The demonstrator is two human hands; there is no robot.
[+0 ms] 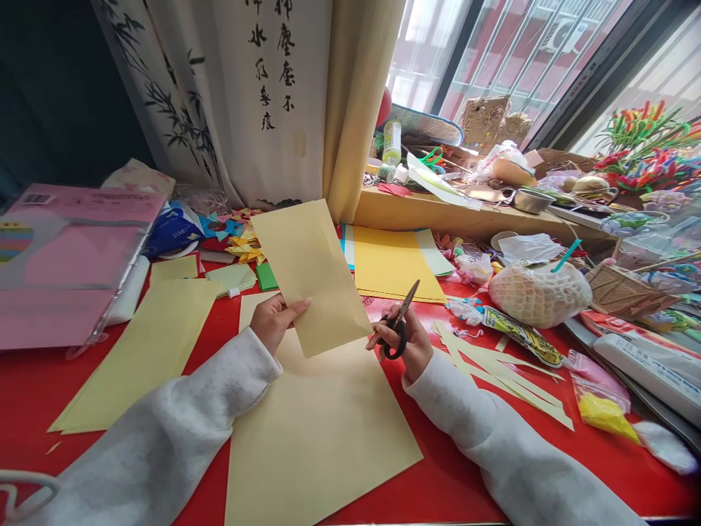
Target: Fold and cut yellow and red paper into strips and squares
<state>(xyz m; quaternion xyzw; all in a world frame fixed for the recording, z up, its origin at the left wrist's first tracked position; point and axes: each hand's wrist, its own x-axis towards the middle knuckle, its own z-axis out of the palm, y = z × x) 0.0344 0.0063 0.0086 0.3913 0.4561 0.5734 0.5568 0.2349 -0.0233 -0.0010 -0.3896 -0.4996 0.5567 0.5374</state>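
My left hand [277, 321] grips the left edge of a pale yellow sheet of paper [315, 274], thumb on top, and holds it up off the table. In my right hand [408, 340] is a pair of scissors [399, 329] with black handles, the blades pointing up and away. The fingertips of that hand are close to the sheet's lower right corner; whether they touch it I cannot tell. Below both hands lies a larger pale yellow sheet [318, 446]. Cut sheets of the same paper [142, 354] are stacked to the left.
Thin paper strips [509, 372] lie right of my right hand on the red table [438, 475]. Behind are orange-yellow sheets [391, 263]. A net-wrapped round object with a straw [539, 292] stands at the right. A pink package [71, 270] occupies the left; the windowsill [438, 212] is cluttered.
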